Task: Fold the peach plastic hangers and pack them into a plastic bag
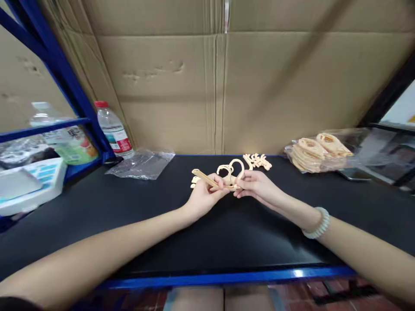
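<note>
a: observation, head view. state of the left hand?

b: grasping. fingers and thumb are closed on a pale cream, flat, narrow strip with a small hole near its free end. that end slants up and to the left, out past the knuckles.

a: and the right hand?

b: also grasping. thumb and fingertips pinch the base of a pale cream, thin, curved hook, its bend upward. a pale, beaded bracelet sits on that wrist.

a: position of strip and hook?

b: between the two hands, near the middle, in front of the black, smooth surface with a blue front edge. they meet at the fingertips; whether they are joined, cannot tell.

a: what lies around them?

b: just behind the right hand, a small pile of pale cream, curved pieces on the surface. farther right, a clear plastic bag with stacked cream, flat pieces with round openings.

a: left side?

b: a crumpled, clear plastic sheet or bag lies flat, near a clear plastic bottle with a red cap. upright brown cardboard stands along the back.
</note>
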`<state>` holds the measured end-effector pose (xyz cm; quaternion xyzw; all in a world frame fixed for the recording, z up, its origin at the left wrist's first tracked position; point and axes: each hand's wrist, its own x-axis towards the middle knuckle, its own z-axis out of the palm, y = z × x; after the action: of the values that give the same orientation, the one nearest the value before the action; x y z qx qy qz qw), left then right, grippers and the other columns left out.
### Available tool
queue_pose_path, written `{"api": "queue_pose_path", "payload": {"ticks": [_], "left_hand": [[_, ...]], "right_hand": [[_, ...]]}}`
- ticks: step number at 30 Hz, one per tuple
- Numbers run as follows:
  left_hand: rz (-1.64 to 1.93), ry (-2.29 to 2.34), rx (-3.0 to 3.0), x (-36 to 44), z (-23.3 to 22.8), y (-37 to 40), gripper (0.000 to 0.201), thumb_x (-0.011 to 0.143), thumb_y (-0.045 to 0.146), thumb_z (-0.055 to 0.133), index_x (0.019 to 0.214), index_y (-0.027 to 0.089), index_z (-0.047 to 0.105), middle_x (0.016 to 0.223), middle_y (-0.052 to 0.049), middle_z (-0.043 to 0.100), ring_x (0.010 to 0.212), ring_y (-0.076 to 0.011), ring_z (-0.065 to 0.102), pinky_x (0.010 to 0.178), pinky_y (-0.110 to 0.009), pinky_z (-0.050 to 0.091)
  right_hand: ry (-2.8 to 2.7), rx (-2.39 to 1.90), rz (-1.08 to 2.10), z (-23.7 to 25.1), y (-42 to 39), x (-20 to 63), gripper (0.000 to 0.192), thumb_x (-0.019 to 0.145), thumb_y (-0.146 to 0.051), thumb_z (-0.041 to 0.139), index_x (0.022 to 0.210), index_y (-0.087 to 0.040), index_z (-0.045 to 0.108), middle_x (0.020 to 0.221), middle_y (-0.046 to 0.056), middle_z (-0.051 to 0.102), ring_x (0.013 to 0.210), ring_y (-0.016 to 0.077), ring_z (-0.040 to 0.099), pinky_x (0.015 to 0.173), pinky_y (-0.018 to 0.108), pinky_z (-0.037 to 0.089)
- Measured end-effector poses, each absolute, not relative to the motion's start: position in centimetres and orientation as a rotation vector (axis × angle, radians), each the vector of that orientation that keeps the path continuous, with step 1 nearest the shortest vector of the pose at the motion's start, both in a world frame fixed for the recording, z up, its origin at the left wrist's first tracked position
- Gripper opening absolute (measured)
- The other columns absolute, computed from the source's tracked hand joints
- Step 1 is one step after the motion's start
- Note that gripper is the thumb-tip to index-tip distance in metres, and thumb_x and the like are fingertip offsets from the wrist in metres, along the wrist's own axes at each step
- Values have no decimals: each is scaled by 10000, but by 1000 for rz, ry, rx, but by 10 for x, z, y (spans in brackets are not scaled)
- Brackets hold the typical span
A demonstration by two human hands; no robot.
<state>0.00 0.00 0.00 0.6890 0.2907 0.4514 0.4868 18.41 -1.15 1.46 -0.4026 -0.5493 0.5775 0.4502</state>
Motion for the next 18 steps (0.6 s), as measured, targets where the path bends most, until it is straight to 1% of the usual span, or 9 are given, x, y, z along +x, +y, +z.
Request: {"api": "queue_pose_path", "payload": {"ticks": [5, 9, 11, 15, 18], "left_hand": [[1102, 700, 1690, -2, -1, 1, 231, 740, 274, 684, 699, 170, 481, 669, 31, 507, 668, -125, 541, 616, -239, 389], [1118, 650, 1697, -2, 1, 0, 224, 750, 258, 676, 697, 168, 478, 704, 16, 544, 707, -142, 578, 654, -255, 422], [1136, 653, 1689, -2, 1, 1, 225, 753, 251, 675, 695, 169, 474, 723, 8, 564, 743, -154, 597, 682, -265, 433], [1158, 697, 1672, -1, -2, 2, 220, 758, 251, 677, 699, 171, 481, 720, 7, 587, 816, -183, 629, 725, -281, 447], [1143, 639, 1654, 0, -2, 2, 219, 763, 257, 678, 707, 173, 483, 771, -13, 637, 856, -205, 652, 761, -310, 468]], "right_hand": [[-1356, -980, 1408, 14, -14, 181, 334, 651, -374, 794, 688, -167, 535, 657, 1, 626, 621, 143, 643, 635, 284, 528], [-1342, -992, 1433, 12, -13, 181, 314, 640, -343, 797, 683, -166, 541, 649, 5, 631, 606, 139, 631, 630, 289, 521], [-1329, -1004, 1442, 12, -12, 183, 312, 639, -340, 796, 667, -162, 541, 678, 23, 643, 648, 148, 634, 641, 292, 522], [-1305, -973, 1444, 17, -13, 187, 291, 651, -332, 793, 681, -152, 566, 798, 43, 653, 803, 174, 631, 683, 294, 529], [-1308, -932, 1491, 18, -13, 188, 282, 661, -328, 790, 695, -150, 575, 834, 49, 656, 826, 186, 635, 706, 316, 530]]}}
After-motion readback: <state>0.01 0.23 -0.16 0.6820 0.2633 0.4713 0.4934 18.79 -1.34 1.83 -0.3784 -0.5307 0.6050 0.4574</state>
